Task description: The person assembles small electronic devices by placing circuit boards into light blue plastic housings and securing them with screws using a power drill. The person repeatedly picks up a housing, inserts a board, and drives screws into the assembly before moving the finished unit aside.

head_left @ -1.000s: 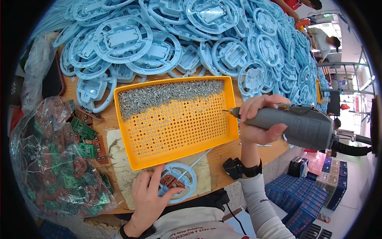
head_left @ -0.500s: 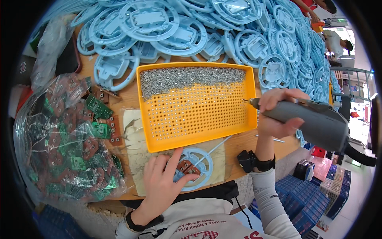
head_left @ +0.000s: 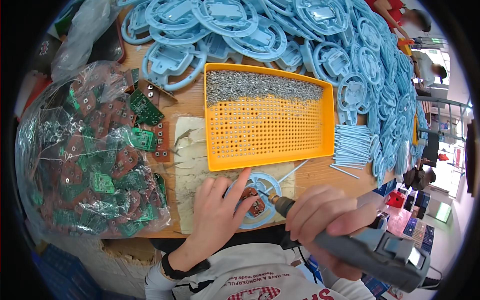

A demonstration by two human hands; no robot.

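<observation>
A light-blue plastic wheel-shaped part (head_left: pixel 274 216) lies on a worn pale mat, with a brown circuit board (head_left: pixel 256 207) seated in its middle. My left hand (head_left: pixel 215 207) holds the board there, thumb across it and forefinger reaching up to the tray's near edge. Some of its fingertips are hidden. In my right hand (head_left: pixel 320 215) is a grey power screwdriver (head_left: pixel 370 252), gripped around its body. Its bit points left and reaches over the board's upper right edge; whether it touches cannot be made out. Just beyond stands a yellow tray (head_left: pixel 270 163) with holes, many filled by screws.
Loose screws (head_left: pixel 260 86) heap along the tray's far side. A clear bag of green and brown circuit boards (head_left: pixel 100 170) sits at left. Blue wheel-shaped parts (head_left: pixel 225 20) pile up behind and to the right. Thin blue rods (head_left: pixel 351 145) lie right of the tray. Other people work at far right.
My right hand has brought the screwdriver from the tray's right edge down and left to the circuit board. My left hand stays on the board. The whole view has shifted somewhat.
</observation>
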